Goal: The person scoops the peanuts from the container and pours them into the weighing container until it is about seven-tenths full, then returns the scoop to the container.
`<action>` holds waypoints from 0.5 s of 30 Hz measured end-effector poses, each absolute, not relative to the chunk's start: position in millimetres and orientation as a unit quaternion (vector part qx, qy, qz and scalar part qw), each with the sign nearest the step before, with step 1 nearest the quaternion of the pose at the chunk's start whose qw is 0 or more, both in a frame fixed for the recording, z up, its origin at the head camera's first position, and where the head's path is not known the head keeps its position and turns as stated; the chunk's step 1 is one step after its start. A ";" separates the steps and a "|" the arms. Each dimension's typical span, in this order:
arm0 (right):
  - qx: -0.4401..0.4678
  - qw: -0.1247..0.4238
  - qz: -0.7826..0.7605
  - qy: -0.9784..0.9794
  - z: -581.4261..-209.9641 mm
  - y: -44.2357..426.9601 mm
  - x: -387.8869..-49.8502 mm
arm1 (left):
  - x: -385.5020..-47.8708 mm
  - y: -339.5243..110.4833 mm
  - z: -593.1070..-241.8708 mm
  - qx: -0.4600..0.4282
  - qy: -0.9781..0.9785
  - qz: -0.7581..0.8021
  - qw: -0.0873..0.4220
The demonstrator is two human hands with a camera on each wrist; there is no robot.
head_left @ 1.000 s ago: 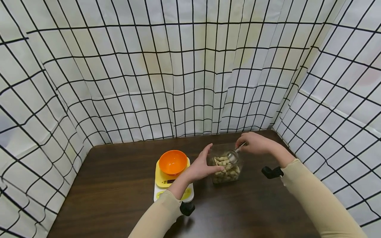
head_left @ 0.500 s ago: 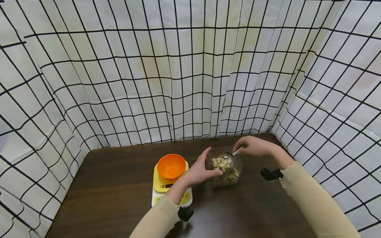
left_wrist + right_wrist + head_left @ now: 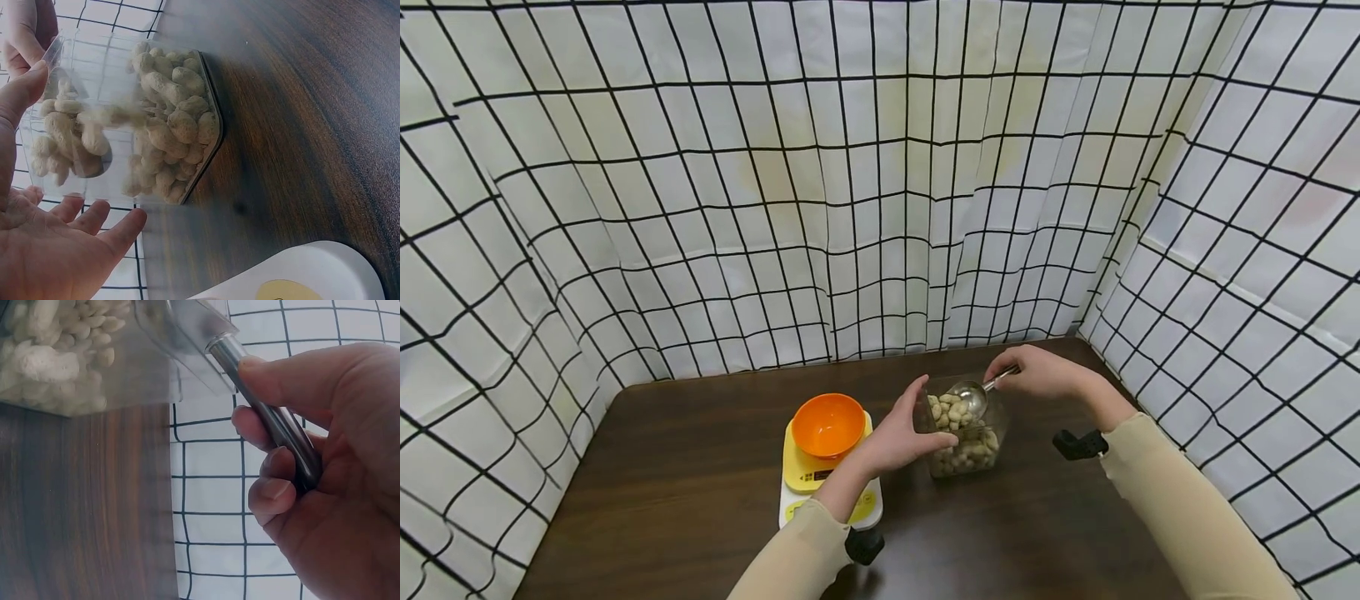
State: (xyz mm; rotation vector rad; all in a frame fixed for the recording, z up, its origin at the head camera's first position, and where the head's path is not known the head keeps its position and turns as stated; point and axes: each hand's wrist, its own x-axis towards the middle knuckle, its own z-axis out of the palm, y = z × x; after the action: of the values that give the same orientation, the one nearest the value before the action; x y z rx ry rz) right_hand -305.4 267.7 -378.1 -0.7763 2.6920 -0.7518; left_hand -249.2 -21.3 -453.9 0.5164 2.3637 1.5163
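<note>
Clear box (image 3: 109, 69) of peanuts (image 3: 165, 137) on the dark table (image 3: 662, 467), directly ahead of me. My left hand (image 3: 898, 437) braces it: thumb at the near rim, other fingers nearly straight and spread, bracketing the side. My right hand (image 3: 1037, 371) grips a metal scoop (image 3: 974, 400), fingers wrapped round the handle, thumb lying along it. Scoop head is inside the box, near the open top, peanuts clustered against it; part of the load hard to make out. Left of the box: orange bowl (image 3: 827, 418) on a yellow-and-white scale (image 3: 801, 475), my left forearm partly over it. Behind: white cloth (image 3: 715, 208), black grid lines.
</note>
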 end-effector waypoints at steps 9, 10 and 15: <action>-0.263 0.129 -0.273 0.916 -381.1 272.2 -310.7 | -247.8 -21.8 -452.1 0.185 0.819 0.523 0.144; -0.263 0.132 -0.274 0.916 -380.3 272.4 -311.1 | -247.5 -22.1 -451.7 0.184 0.820 0.523 0.144; -0.254 0.145 -0.274 0.916 -375.8 276.2 -312.7 | -248.4 -21.4 -452.6 0.182 0.817 0.528 0.143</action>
State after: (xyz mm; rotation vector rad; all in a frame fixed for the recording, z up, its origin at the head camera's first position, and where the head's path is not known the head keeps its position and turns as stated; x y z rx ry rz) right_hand -312.7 276.2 -375.8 -0.7320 2.6393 -0.7899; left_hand -248.4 -21.4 -452.6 0.5256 2.3560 1.5219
